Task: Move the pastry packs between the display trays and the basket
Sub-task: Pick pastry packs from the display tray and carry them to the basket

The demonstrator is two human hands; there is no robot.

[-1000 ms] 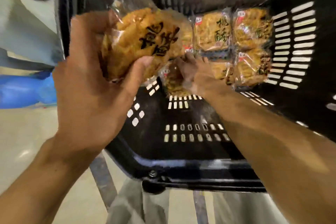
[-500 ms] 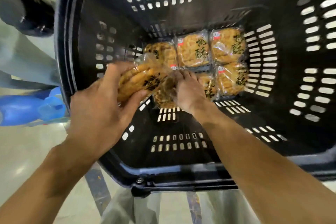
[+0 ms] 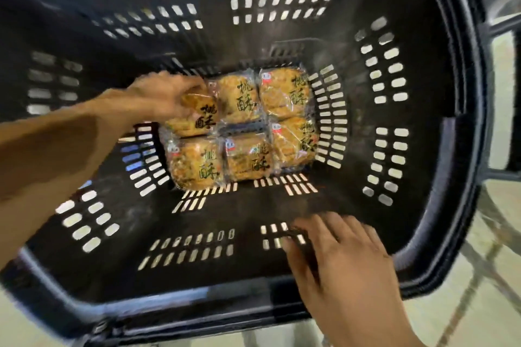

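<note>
a pale glossy floor (image 3: 468,318) shows at the lower right of the frame, under thin metal frame legs (image 3: 485,267), and nearly everything else is filled by a deep black plastic basket with slotted walls (image 3: 282,8). on its floor at the centre lie six clear-wrapped golden pastry packs with black characters, set in two rows of three and touching one another. the left hand (image 3: 166,96) reaches in from the left of the frame, its fingers curled over the upper-left pastry pack (image 3: 194,121) and gripping its top edge. the right hand (image 3: 335,256) is at the lower right, fingers straight and spread, holding nothing, over the basket's near wall.

the step in hand looks like setting this last pack into its row. the next move probably calls for pressing it flat beside its neighbour, then letting go and lifting clear.

no display tray is in view. the steep walls crowd the reach, and the slippery wrappers may slide over each other.
</note>
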